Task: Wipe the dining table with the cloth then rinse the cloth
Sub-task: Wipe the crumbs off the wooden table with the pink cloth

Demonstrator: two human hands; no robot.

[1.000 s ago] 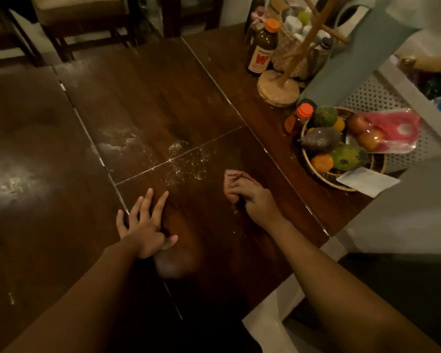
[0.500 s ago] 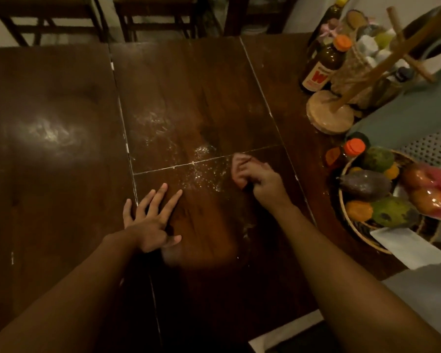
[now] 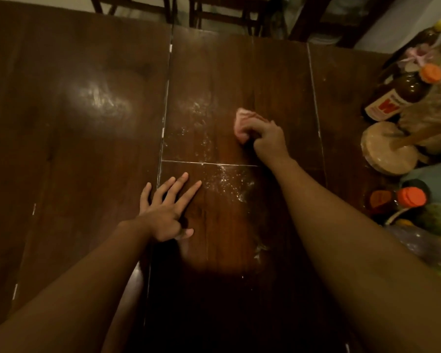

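gripping the pink cloth (image 3: 242,123), right hand (image 3: 267,138) presses it on the table (image 3: 87,149); left hand (image 3: 166,207) lies flat.

And the right hand (image 3: 267,138) is off, cloth (image 3: 243,123) bunched in its grip. It has slid away across the tabletop (image 3: 87,149) toward 12 o'clock, over the cross seam (image 3: 189,162) and onto the far panel. 1 second ago it sat on the near side, at 4 o'clock of the white specks (image 3: 224,180). Now it is beyond them, at 1 o'clock, and the right arm has stretched out long.
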